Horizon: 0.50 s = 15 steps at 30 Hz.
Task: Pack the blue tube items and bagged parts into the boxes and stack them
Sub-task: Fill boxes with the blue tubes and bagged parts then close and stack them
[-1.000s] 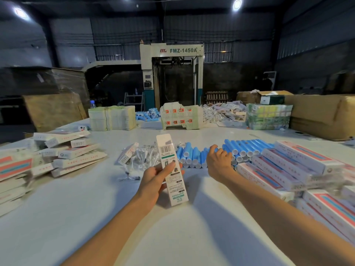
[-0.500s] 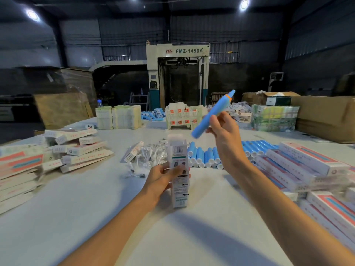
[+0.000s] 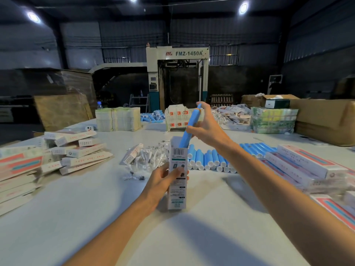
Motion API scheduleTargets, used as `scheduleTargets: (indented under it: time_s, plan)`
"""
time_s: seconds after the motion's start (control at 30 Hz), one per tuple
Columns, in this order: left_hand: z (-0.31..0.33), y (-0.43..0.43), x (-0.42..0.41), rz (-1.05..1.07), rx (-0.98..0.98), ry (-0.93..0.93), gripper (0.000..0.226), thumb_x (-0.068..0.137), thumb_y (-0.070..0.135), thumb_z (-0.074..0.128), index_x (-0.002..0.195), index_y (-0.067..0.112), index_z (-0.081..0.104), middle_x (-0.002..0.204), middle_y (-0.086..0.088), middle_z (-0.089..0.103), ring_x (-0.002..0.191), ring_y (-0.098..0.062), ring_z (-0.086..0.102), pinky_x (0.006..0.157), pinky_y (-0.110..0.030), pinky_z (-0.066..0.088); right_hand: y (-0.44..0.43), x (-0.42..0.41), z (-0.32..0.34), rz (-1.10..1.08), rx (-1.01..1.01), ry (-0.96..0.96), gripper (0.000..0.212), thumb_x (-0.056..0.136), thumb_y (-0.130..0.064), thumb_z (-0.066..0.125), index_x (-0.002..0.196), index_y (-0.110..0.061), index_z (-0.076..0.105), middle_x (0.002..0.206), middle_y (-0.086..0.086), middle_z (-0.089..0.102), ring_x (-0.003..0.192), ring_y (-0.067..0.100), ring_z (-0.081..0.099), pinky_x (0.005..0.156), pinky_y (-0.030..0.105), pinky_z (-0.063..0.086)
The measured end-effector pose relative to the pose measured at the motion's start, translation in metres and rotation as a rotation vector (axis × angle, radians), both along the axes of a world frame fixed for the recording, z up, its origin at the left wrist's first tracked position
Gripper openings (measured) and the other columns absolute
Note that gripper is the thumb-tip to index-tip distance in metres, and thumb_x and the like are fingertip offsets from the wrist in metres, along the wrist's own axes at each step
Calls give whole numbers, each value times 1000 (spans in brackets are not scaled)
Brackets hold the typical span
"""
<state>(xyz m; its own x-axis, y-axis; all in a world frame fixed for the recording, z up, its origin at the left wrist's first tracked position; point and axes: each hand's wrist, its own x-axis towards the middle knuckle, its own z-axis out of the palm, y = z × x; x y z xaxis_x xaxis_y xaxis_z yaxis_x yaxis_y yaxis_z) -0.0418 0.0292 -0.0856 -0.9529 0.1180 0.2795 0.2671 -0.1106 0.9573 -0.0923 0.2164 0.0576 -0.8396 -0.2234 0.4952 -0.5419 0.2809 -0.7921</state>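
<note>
One tube (image 3: 187, 133) partway past box (image 3: 177, 196) rim

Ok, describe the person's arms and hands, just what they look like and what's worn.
The left forearm and the right forearm are bare, with no sleeve in view. The left hand and the right hand are ungloved. No watch, ring, band or marking shows on either.
</note>
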Motion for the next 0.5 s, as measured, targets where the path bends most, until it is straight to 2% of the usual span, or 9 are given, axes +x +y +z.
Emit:
scheduleTargets:
  time_s: [0.1, 0.17, 0.23, 0.3, 0.4, 0.47, 0.5]
  plan:
    - [1, 1, 0, -1, 9, 17, 39, 91, 48, 78, 125, 28, 72, 116, -11, 80, 109, -32, 77, 86, -35, 63, -9, -3, 11, 56, 171, -38, 61, 94, -13, 72, 133, -37, 31, 109, 8, 68, 83, 16, 77, 59, 20, 58]
    - [1, 1, 1, -4, 27, 21, 37, 93, 46, 75, 126, 29, 72, 117, -11, 79, 108, -33, 77, 86, -35, 63, -16, -3, 8, 8, 237, -2, 54, 94, -20, 71, 130, -33, 35, 110, 14, 70, 93, 25, 74, 74, 38, 64]
    - [0, 1, 1, 14, 53, 31, 41, 97, 45, 73, 132, 25, 68, 117, -11, 79, 106, -33, 77, 87, -38, 64, -22, -1, -1, -38, 302, 80, 46, 94, -27, 69, 128, -28, 39, 112, 15, 70, 100, 33, 69, 86, 54, 60]
    - [-2, 2, -1, 54, 87, 36, 40, 101, 43, 71, 135, 23, 66, 115, -10, 79, 102, -32, 78, 88, -43, 65, -28, 0, -16, -88, 455, 186, 39, 96, -38, 63, 126, -24, 43, 120, 9, 63, 104, 31, 63, 86, 52, 57]
    - [-8, 4, -2, 135, 179, 20, 30, 105, 40, 61, 131, 25, 65, 105, -10, 77, 86, -31, 77, 76, -41, 66, -41, -4, -43, -138, 648, 278, 37, 107, -49, 40, 136, -26, 44, 130, 8, 58, 107, 26, 61, 86, 45, 51]
    - [-12, 0, -6, 253, 176, 39, 22, 110, 38, 56, 128, 30, 64, 96, -6, 77, 73, -25, 74, 64, -35, 63, -46, -10, -58, -178, 624, 327, 42, 111, -48, 33, 142, -24, 47, 135, 8, 60, 108, 26, 64, 93, 48, 52]
    - [-13, -4, -8, 320, 171, 48, 20, 111, 37, 54, 128, 31, 64, 92, -4, 78, 68, -23, 73, 60, -33, 62, -47, -14, -63, -209, 543, 336, 41, 112, -44, 35, 141, -21, 50, 135, 8, 63, 107, 24, 65, 93, 48, 53]
